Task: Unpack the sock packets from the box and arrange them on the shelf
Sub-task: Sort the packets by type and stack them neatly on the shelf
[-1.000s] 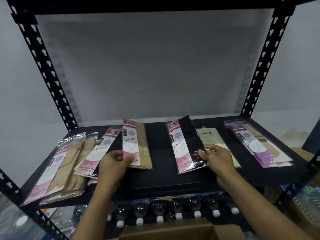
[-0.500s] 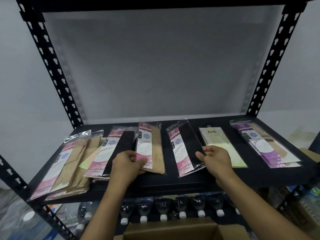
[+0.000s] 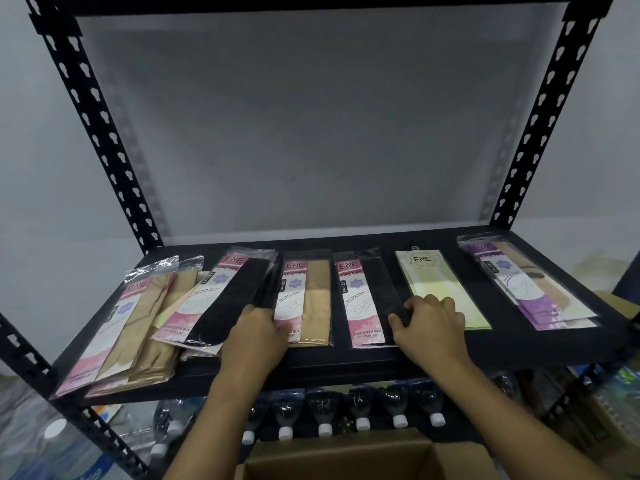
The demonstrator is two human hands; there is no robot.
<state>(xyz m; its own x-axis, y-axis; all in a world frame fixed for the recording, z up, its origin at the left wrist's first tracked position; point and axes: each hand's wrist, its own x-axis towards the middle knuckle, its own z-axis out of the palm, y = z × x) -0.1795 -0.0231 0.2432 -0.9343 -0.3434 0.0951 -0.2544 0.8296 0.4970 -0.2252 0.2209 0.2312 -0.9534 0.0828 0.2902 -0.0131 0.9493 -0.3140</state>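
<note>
Sock packets lie flat in a row on the black shelf (image 3: pixel 433 244). The left hand (image 3: pixel 256 337) rests with its fingers curled on the near left edge of the tan sock packet (image 3: pixel 310 303); the right hand (image 3: pixel 429 327) presses, fingers bent, on the near right edge of the black sock packet (image 3: pixel 363 303) beside it, whether it pinches the wrap I cannot tell. Left of these a black packet (image 3: pixel 214 299) overlaps a fanned pile of tan packets (image 3: pixel 138 334). To the right lie a pale yellow-green packet (image 3: pixel 436 282) and a purple-labelled stack (image 3: pixel 530 289). Below, capped bottles (image 3: pixel 360 410) lie under the shelf, and an open cardboard box (image 3: pixel 346 459) sits nearest.
</note>
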